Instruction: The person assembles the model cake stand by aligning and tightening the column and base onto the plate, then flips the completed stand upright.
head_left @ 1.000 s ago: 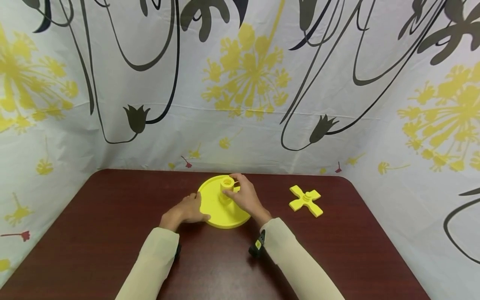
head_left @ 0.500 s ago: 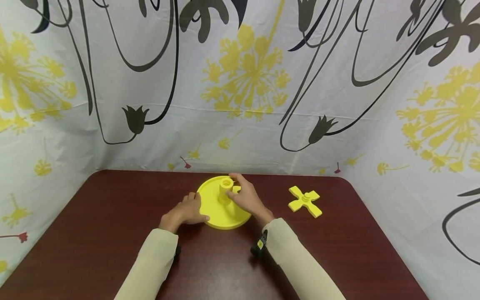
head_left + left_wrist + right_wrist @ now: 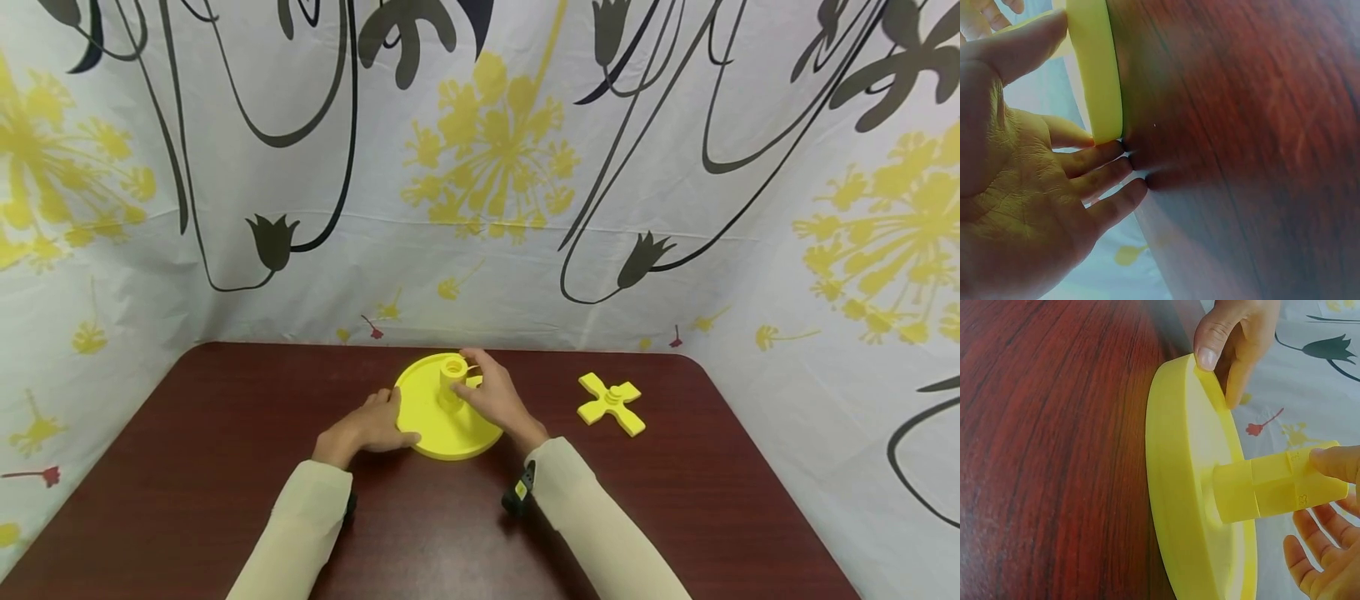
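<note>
A round yellow disc with a raised rim lies on the table. From its middle rises a yellow cylindrical post, hollow at the top; seams and small embossed marks show on this post in the right wrist view. My left hand holds the disc at its left rim, thumb on the near edge and fingertips down by the tabletop. With thumb and fingers my right hand grips the post near its upper end. Another bit of yellow shows behind the right fingers, mostly hidden.
To the right lies a yellow four-armed cross piece with a small round peg at its centre. The dark red-brown wooden table ends at a white cloth with floral print behind it.
The right thumb and fingers have shifted slightly on the post. The disc, the left hand and the cross piece stay in place.
</note>
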Action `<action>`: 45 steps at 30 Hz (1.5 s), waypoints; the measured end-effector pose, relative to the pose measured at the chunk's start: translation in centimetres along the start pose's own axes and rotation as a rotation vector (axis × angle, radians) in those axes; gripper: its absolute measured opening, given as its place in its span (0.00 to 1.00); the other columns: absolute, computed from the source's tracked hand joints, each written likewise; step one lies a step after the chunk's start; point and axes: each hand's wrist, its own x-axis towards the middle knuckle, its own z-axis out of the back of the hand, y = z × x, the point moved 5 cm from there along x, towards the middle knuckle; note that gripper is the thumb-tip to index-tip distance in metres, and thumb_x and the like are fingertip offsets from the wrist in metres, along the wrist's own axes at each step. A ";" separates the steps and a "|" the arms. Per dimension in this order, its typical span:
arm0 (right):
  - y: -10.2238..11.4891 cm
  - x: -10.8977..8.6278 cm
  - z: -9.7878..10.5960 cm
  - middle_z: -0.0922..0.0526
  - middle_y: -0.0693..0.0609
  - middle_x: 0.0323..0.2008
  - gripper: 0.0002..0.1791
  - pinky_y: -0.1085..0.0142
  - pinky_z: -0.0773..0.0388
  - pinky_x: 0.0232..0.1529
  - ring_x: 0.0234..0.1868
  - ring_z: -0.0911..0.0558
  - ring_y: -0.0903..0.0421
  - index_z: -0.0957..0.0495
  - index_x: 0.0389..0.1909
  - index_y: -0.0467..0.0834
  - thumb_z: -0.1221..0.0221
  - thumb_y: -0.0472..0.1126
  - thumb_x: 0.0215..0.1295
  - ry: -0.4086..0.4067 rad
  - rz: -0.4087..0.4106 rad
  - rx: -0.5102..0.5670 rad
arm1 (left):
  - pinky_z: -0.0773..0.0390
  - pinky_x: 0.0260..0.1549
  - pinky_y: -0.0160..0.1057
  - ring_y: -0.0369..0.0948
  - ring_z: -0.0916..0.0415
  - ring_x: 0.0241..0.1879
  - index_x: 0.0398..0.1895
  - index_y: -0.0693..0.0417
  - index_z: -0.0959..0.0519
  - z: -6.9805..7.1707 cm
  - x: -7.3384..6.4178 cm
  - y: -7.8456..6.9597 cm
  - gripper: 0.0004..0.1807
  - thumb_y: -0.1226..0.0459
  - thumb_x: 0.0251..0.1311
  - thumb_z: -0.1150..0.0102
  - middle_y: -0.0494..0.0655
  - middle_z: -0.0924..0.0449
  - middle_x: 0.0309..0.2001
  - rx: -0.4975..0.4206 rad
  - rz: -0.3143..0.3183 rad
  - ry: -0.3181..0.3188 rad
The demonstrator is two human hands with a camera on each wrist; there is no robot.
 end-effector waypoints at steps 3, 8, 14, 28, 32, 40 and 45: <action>0.0 0.0 0.0 0.23 0.44 0.57 0.31 0.53 0.21 0.52 0.54 0.21 0.46 0.31 0.67 0.39 0.33 0.38 0.64 -0.011 0.006 -0.015 | 0.36 0.64 0.57 0.58 0.47 0.72 0.78 0.68 0.58 0.0 0.0 0.0 0.55 0.46 0.63 0.38 0.66 0.51 0.75 -0.004 0.002 0.003; 0.1 0.1 -0.1 0.24 0.43 0.57 0.30 0.54 0.22 0.54 0.54 0.21 0.46 0.29 0.65 0.40 0.33 0.40 0.63 -0.020 0.009 -0.049 | 0.38 0.66 0.58 0.59 0.51 0.74 0.78 0.69 0.58 0.0 0.1 0.0 0.55 0.47 0.63 0.38 0.67 0.54 0.76 -0.001 -0.003 0.013; 0.1 0.1 -0.1 0.25 0.43 0.62 0.32 0.51 0.24 0.57 0.59 0.23 0.45 0.31 0.67 0.40 0.33 0.42 0.64 0.002 0.000 -0.031 | 0.37 0.65 0.58 0.59 0.50 0.73 0.78 0.69 0.58 0.0 0.2 0.1 0.55 0.46 0.63 0.38 0.67 0.53 0.75 0.006 0.012 0.022; 0.3 0.0 -0.2 0.20 0.44 0.55 0.29 0.55 0.20 0.51 0.55 0.20 0.49 0.29 0.66 0.42 0.34 0.41 0.65 -0.002 -0.002 -0.040 | 0.37 0.65 0.59 0.60 0.50 0.73 0.78 0.69 0.59 0.0 0.2 0.0 0.55 0.48 0.64 0.39 0.68 0.54 0.75 -0.005 0.005 0.025; 0.3 -0.1 -0.1 0.19 0.44 0.53 0.28 0.57 0.19 0.48 0.53 0.20 0.50 0.28 0.64 0.42 0.34 0.41 0.65 -0.017 0.014 -0.041 | 0.37 0.65 0.58 0.60 0.50 0.73 0.78 0.69 0.59 0.0 0.1 -0.1 0.55 0.48 0.64 0.39 0.68 0.55 0.76 0.001 0.009 0.029; 0.1 0.0 0.0 0.19 0.45 0.54 0.29 0.56 0.20 0.52 0.53 0.19 0.49 0.28 0.64 0.41 0.33 0.42 0.64 -0.016 0.028 -0.064 | 0.37 0.65 0.59 0.60 0.49 0.73 0.77 0.70 0.59 0.0 0.3 -0.3 0.55 0.48 0.63 0.38 0.68 0.54 0.75 -0.003 0.008 0.031; 0.0 0.0 0.5 0.19 0.45 0.56 0.29 0.54 0.22 0.56 0.54 0.19 0.47 0.28 0.64 0.42 0.33 0.44 0.64 0.009 0.034 -0.053 | 0.37 0.65 0.58 0.59 0.50 0.73 0.77 0.70 0.59 0.0 0.4 0.0 0.55 0.47 0.63 0.38 0.68 0.55 0.76 0.003 0.017 0.037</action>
